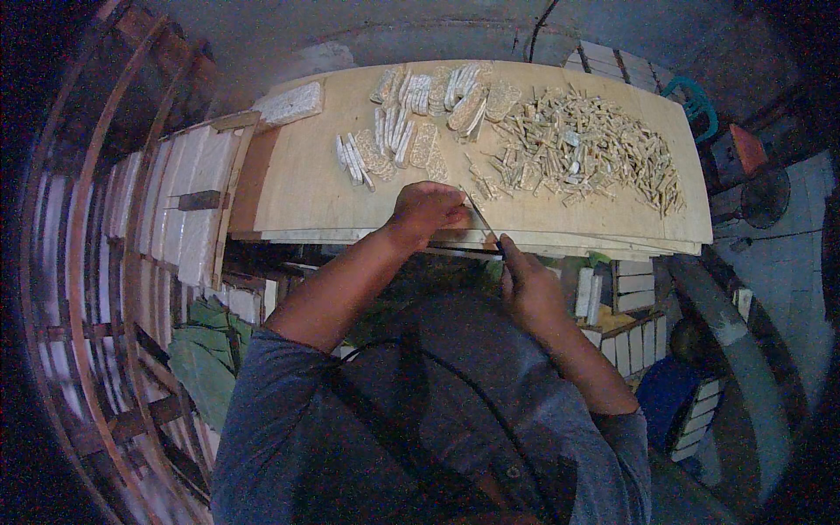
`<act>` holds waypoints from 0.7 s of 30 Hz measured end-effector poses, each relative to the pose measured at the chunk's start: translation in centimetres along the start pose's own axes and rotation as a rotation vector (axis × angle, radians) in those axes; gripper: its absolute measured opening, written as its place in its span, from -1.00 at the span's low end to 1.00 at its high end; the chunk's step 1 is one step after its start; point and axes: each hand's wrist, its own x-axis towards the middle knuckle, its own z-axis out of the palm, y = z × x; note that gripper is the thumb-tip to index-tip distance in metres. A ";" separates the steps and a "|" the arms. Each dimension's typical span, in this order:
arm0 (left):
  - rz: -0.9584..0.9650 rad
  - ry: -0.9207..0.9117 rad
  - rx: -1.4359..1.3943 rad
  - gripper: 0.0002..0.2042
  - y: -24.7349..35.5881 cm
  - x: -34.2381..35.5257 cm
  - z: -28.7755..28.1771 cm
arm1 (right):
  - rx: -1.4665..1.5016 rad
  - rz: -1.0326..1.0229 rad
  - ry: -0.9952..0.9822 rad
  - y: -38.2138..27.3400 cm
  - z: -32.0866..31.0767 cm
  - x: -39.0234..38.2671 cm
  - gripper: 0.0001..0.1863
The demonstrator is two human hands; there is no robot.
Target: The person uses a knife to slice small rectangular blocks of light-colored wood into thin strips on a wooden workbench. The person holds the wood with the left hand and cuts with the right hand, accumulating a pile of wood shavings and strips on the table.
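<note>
My left hand (427, 213) is closed at the pale wooden table's (315, 201) front edge, fingertips pinched by a knife blade (481, 219); whatever they grip is too small to make out. My right hand (529, 289) is wrapped round the knife's dark handle, its blade angled up-left to my left fingers. Beyond them lie several groups of flat, speckled pale oblong slabs (378, 150), some stacked on edge with white sides showing. To their right spreads a heap of small, thin pale pieces (595, 149).
A white slab (289, 103) rests at the table's back left. Racks of pale boards (175, 219) behind wooden slats stand left, above green cloth (201, 359). A teal chair (696, 101), a red object (745, 147), a blue container (665, 394) and stacked white blocks (634, 289) are on the right.
</note>
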 end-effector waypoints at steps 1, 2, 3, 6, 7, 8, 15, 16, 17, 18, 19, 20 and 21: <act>-0.005 0.001 -0.011 -0.65 0.3 -0.2 0.2 | 0.008 -0.006 0.001 0.2 0.0 0.0 -0.36; -0.011 0.002 -0.022 -0.63 0.5 -0.5 0.3 | 0.015 -0.011 0.003 0.4 0.0 0.0 -0.36; -0.016 0.003 -0.034 -0.61 0.8 -0.8 0.5 | 0.012 0.002 0.009 0.4 0.0 -0.1 -0.36; 0.071 0.110 -0.044 -0.66 1.0 -1.2 1.9 | -0.004 0.037 0.002 0.0 -0.2 -0.1 -0.37; 0.072 0.120 -0.037 -0.66 0.8 -1.1 1.8 | -0.011 0.043 -0.012 -0.1 -0.3 -0.1 -0.36; 0.073 0.129 -0.029 -0.65 0.6 -1.0 1.8 | -0.019 0.049 -0.026 -0.1 -0.4 -0.1 -0.36; 0.147 0.157 -0.005 -0.67 0.3 -0.7 2.1 | -0.011 0.011 -0.015 0.0 -0.4 -0.1 -0.35; 0.122 0.151 0.018 -0.68 0.3 -0.6 2.0 | -0.004 0.033 -0.026 -0.1 -0.5 -0.1 -0.35; 0.096 0.145 0.041 -0.70 0.4 -0.4 1.7 | 0.002 0.053 -0.036 -0.2 -0.5 0.0 -0.35; 0.070 0.139 0.063 -0.71 0.4 -0.3 1.5 | -0.002 0.037 -0.036 0.1 -0.3 0.0 -0.36; 0.041 0.146 0.051 -0.73 0.6 -0.4 1.8 | -0.006 0.021 -0.037 0.5 0.0 -0.1 -0.37; 0.011 0.153 0.039 -0.75 0.8 -0.5 2.2 | -0.010 0.005 -0.037 0.8 0.1 -0.1 -0.38; -0.018 0.160 0.027 -0.77 1.0 -0.7 2.4 | 0.000 -0.003 -0.029 0.9 0.2 -0.1 -0.38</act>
